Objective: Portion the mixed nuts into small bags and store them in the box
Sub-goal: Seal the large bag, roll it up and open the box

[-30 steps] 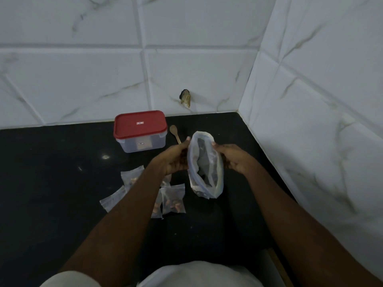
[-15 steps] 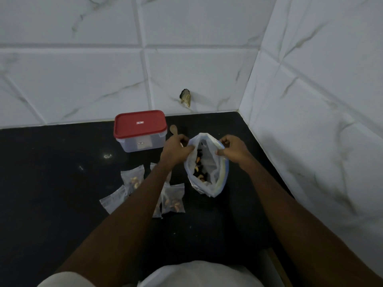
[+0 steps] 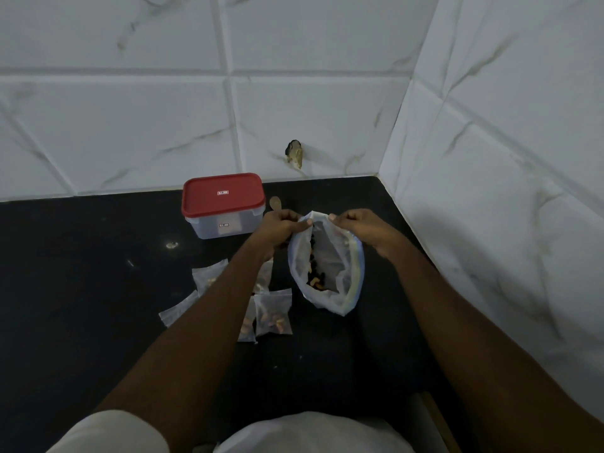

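Black desk, tiled corner. Left hand and right hand each pinch the large bag rim. The left forearm hides some small bags. Spoon, at 11 o'clock of the large bag, is mostly hidden.

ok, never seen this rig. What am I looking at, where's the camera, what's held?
No robot: a person's two bare hands, filmed by one wide-angle camera worn on the head, looking down. The left hand and right hand each pinch the mouth of a large clear plastic bag with a blue edge, holding it open; mixed nuts lie inside. On the black countertop: small clear bags of nuts, a clear plastic box with its red lid on, and a wooden spoon behind the left hand.
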The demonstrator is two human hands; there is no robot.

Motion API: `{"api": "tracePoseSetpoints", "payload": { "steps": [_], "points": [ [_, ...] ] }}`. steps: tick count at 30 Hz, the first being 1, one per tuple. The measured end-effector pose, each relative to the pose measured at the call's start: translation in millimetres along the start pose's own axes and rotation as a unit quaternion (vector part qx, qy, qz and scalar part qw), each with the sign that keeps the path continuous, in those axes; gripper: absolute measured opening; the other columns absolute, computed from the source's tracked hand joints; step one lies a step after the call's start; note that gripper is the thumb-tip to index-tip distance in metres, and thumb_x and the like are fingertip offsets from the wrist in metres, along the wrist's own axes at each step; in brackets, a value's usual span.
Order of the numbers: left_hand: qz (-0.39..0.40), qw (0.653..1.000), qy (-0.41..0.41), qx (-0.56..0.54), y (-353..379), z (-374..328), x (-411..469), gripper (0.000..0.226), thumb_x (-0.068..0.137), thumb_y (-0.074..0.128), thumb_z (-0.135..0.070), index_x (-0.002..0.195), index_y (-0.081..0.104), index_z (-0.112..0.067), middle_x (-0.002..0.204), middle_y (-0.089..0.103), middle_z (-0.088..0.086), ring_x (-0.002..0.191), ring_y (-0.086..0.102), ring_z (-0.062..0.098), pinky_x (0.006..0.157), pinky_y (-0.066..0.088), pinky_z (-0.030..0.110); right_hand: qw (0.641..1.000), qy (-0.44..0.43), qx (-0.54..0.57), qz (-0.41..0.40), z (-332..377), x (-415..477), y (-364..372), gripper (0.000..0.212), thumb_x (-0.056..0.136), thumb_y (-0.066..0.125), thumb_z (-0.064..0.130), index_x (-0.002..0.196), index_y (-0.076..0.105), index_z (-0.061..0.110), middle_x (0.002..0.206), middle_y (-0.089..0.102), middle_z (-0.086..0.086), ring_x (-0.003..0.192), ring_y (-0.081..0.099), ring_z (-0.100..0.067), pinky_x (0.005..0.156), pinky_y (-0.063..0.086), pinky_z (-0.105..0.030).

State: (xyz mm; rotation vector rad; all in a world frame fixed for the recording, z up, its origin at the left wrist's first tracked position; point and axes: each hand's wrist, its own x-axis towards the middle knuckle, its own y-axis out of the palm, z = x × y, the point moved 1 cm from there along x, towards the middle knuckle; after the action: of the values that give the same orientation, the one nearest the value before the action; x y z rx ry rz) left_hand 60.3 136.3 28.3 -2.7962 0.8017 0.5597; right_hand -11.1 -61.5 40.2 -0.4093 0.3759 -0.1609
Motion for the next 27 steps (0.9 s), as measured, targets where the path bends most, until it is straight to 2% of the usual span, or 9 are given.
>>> {"api": "tracePoseSetpoints", "payload": {
  "steps": [4,8,11,13,16,19,23,25,27],
  "points": [
    [-0.087,0.983,0.119,0.111,-2.2,4.1,4.8,0.014,0.084,0.071,-0.009,0.089,0.064,-0.019,0.105,0.063,0.003,0.096,0.06,0.014,0.086,0.053,0.032,0.974,-0.104,-0.187,-0.07,0.0,-4.3,3.4,0.014,0.087,0.072,0.03,0.092,0.064,0.02,0.085,0.064,0.004,0.078,0.06,-0.01,0.068,0.049,-0.025],
    [-0.182,0.902,0.263,0.29,7.1,10.5,12.9,0.022,0.084,0.071,-0.012,0.079,0.061,-0.031,0.102,0.062,0.002,0.09,0.059,0.011,0.086,0.052,0.031,0.91,-0.219,-0.297,-0.188,2.2,-10.2,9.0,0.01,0.091,0.065,0.022,0.093,0.055,0.019,0.087,0.058,0.005,0.078,0.058,-0.013,0.06,0.038,-0.02],
    [-0.185,0.906,0.27,0.269,10.0,9.8,12.4,0.023,0.085,0.071,-0.021,0.107,0.063,-0.024,0.105,0.061,0.0,0.088,0.058,0.008,0.08,0.049,0.022,0.941,-0.141,-0.25,-0.179,-0.5,-10.9,3.6,0.025,0.092,0.065,0.037,0.106,0.053,0.02,0.094,0.056,0.005,0.084,0.057,-0.014,0.066,0.041,-0.028],
    [-0.158,0.947,0.191,0.202,6.5,13.6,6.8,0.039,0.086,0.071,-0.032,0.119,0.054,-0.019,0.106,0.059,-0.001,0.087,0.058,0.007,0.071,0.048,0.019,0.968,-0.035,-0.218,-0.121,-7.8,-15.4,-3.1,0.041,0.088,0.066,0.048,0.115,0.052,0.019,0.101,0.056,0.003,0.092,0.058,-0.016,0.071,0.049,-0.032],
    [-0.081,0.991,0.026,0.099,2.2,23.2,-14.4,0.04,0.09,0.062,-0.046,0.116,0.053,-0.016,0.11,0.062,0.008,0.092,0.064,0.019,0.071,0.058,0.033,0.992,0.077,-0.089,-0.048,-27.3,-24.8,-9.5,0.047,0.086,0.071,0.045,0.118,0.054,0.014,0.107,0.061,-0.004,0.093,0.064,-0.02,0.067,0.058,-0.035],
    [0.047,0.99,-0.054,0.12,5.4,28.4,-39.6,0.035,0.095,0.055,-0.044,0.113,0.057,-0.014,0.108,0.065,0.014,0.091,0.065,0.023,0.076,0.057,0.035,0.99,0.13,-0.023,0.043,-42.3,-35.3,-11.2,0.043,0.086,0.072,0.041,0.116,0.062,0.011,0.105,0.07,-0.008,0.086,0.069,-0.021,0.064,0.057,-0.031],
    [0.117,0.99,-0.032,0.078,9.2,30.5,-46.4,0.035,0.089,0.066,-0.028,0.118,0.058,-0.012,0.112,0.067,0.011,0.095,0.068,0.02,0.077,0.057,0.031,0.992,0.085,0.088,-0.006,-47.8,-41.2,-2.2,0.035,0.086,0.074,0.027,0.112,0.066,0.004,0.099,0.073,-0.011,0.086,0.071,-0.021,0.064,0.06,-0.031],
    [0.083,0.997,-0.006,0.004,11.2,28.2,-44.1,0.034,0.086,0.07,-0.021,0.116,0.059,-0.011,0.111,0.069,0.01,0.094,0.069,0.02,0.073,0.057,0.029,0.984,0.069,0.162,-0.036,-50.0,-43.1,2.8,0.036,0.088,0.073,0.029,0.111,0.065,0.003,0.108,0.072,-0.016,0.093,0.071,-0.025,0.074,0.061,-0.038],
    [0.015,0.997,0.029,-0.065,17.5,26.0,-45.5,0.025,0.086,0.07,-0.02,0.108,0.062,-0.012,0.108,0.07,0.011,0.092,0.069,0.02,0.074,0.058,0.031,0.97,0.076,0.23,-0.004,-52.9,-48.2,6.1,0.034,0.088,0.071,0.033,0.111,0.064,0.008,0.11,0.072,-0.013,0.096,0.071,-0.024,0.075,0.059,-0.037]
  ]
}}
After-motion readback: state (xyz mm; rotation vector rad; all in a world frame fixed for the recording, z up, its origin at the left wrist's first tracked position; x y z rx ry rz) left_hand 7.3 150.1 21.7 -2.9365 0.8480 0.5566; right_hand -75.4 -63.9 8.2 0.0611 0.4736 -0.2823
